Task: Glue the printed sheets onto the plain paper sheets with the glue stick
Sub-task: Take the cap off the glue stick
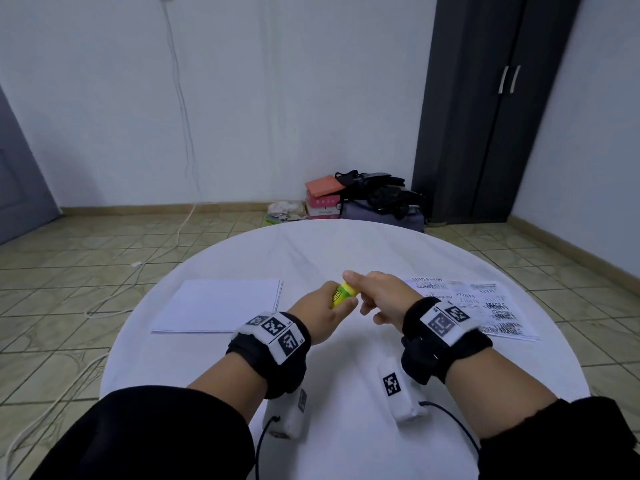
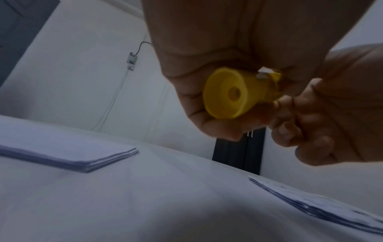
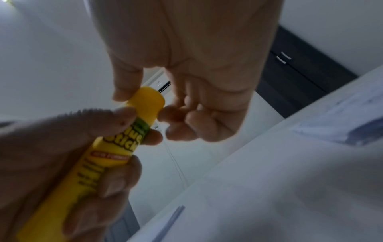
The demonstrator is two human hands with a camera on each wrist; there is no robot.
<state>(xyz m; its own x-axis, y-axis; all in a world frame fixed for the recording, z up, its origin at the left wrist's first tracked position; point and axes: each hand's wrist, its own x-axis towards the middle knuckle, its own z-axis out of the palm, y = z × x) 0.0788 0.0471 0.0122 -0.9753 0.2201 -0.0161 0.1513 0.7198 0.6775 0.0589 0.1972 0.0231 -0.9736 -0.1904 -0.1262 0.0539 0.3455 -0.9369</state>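
Observation:
A yellow glue stick (image 1: 343, 294) is held above the middle of the round white table (image 1: 346, 251). My left hand (image 1: 323, 315) grips its labelled body (image 3: 116, 147); the base (image 2: 225, 93) faces the left wrist camera. My right hand (image 1: 372, 292) pinches the yellow cap (image 3: 148, 101) between thumb and fingertips; the cap sits on the stick. A stack of plain paper sheets (image 1: 221, 304) lies on the left of the table. The printed sheets (image 1: 485, 306) lie on the right, partly hidden by my right wrist.
Two white sensor packs (image 1: 400, 389) with cables rest on the table near my forearms. Beyond the table are a tiled floor with white cables (image 1: 114, 292), boxes and bags (image 1: 363, 199) by the wall, and a dark wardrobe (image 1: 491, 109).

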